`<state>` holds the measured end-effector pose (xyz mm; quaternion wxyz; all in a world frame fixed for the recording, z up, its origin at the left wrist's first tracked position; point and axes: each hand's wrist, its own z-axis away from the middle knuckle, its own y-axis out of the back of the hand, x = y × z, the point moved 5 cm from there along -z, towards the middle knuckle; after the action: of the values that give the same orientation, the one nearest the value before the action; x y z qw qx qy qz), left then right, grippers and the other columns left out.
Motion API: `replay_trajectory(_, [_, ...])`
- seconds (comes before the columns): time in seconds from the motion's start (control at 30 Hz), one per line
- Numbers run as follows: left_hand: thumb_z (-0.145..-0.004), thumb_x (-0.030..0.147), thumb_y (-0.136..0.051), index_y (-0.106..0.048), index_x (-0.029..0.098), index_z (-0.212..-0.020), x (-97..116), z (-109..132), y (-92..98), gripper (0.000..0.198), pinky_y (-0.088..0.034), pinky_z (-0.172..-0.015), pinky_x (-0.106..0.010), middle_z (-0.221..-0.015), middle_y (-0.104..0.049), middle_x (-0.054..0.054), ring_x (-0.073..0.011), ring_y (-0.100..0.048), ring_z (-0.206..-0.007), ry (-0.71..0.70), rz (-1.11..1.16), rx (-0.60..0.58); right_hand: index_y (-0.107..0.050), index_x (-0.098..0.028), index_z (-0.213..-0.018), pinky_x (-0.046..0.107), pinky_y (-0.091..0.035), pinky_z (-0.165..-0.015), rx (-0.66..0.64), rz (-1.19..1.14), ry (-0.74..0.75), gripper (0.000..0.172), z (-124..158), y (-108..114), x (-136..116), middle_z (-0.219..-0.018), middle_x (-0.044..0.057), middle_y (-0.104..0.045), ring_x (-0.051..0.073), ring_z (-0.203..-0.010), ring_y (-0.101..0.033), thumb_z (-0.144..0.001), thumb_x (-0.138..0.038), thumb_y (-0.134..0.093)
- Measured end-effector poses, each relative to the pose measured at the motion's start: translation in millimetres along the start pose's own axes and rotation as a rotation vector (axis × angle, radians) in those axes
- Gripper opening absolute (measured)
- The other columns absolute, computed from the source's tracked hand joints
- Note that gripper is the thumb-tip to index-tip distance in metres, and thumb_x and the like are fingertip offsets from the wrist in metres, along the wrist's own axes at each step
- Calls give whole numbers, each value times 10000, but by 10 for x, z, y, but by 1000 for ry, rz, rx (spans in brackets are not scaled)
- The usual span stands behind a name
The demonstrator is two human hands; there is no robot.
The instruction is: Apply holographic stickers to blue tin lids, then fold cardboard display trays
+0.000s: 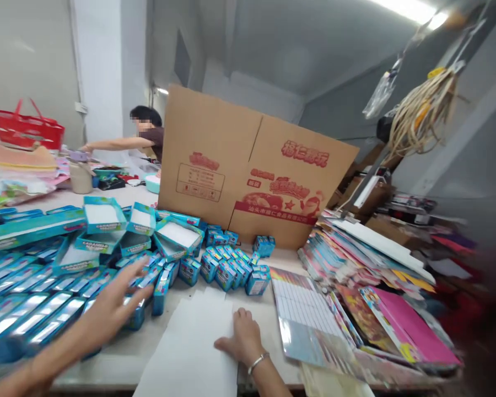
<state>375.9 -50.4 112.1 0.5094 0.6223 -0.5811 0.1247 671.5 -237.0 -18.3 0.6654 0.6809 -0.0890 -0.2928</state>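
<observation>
My left hand [126, 292] is stretched over the left side of the table with its fingers spread. Small shiny blue boxes [160, 293] stand right by its fingertips; nothing shows in its grasp. My right hand [244, 336], with a bracelet at the wrist, rests at the right edge of white sheets [186, 347], thumb held apart from the fingers. Whether the sheets are paper or card I cannot tell. Beyond them, a cluster of small blue boxes [227, 268] stands upright. Shallow blue trays with white insides [179, 236] are piled behind my left hand.
Long rows of blue boxes [37, 314] fill the left. A big cardboard carton [240, 171] stands at the back. On the right lie striped printed sheets [306, 309], a stack of printed sheets [334, 253] and a pink folder [413, 325]. A co-worker [149, 132] reaches across behind.
</observation>
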Motion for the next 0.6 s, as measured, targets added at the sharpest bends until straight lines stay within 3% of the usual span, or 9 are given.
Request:
replay_trajectory(0.1, [-744,588,-691,-633,262,-1299,-268,757,-584,647,-611,-866,-398,-1325,-676,-95,-338,-679,-1130,200,145,-181,-662,-154,-1066,465,-462,-935,110,-61,13,623,89,11,28,-1148,154,-628,365,-1097,-557,-595,-533,-815])
replay_trajectory(0.2, [-736,627,-680,-634,234,-1285,-410,1066,-918,676,-597,-905,-453,-1319,-678,-125,-356,-695,-1096,352,238,-177,-613,-177,-1011,447,-442,-932,267,-236,34,487,135,100,54,-1096,126,-625,335,-1067,-549,-627,-412,-801])
replay_trajectory(0.3, [-713,637,-696,-541,255,-1395,-376,884,-1054,797,-515,-1016,-529,-1411,-611,-118,-373,-680,-1121,428,317,-127,-516,-211,-846,376,-468,-842,322,-704,40,305,92,245,132,-911,47,-612,246,-902,-572,-667,-332,-731])
replay_trajectory(0.4, [-663,586,-764,-375,284,-1516,-222,489,-1056,986,-393,-1121,-552,-1534,-484,-90,-389,-542,-1307,388,400,-111,-406,-234,-767,294,-484,-665,197,-1162,49,377,19,389,179,-763,-20,-584,170,-690,-567,-660,-383,-736])
replay_trajectory(0.5, [-581,532,-828,-501,257,-1451,-129,330,-1174,969,-412,-1119,-524,-1488,-541,-79,-415,-462,-1369,458,615,-372,-435,-239,-812,277,-482,-600,99,-1538,23,435,-2,511,205,-800,-22,-649,158,-619,-594,-606,-359,-800])
replay_trajectory(0.57, [-543,557,-823,-616,256,-1357,-166,429,-1298,892,-516,-1011,-556,-1315,-688,-84,-457,-552,-1271,661,802,-501,-491,-241,-867,275,-480,-583,71,-1710,-13,432,-2,531,218,-816,-20,-685,160,-590,-615,-594,-311,-817])
replay_trajectory(0.6, [-540,577,-807,-636,262,-1338,-200,492,-1352,875,-551,-953,-573,-1217,-741,-85,-469,-591,-1219,763,893,-489,-525,-238,-903,274,-480,-584,55,-1751,-18,429,-6,518,213,-825,-18,-697,160,-585,-625,-592,-282,-817])
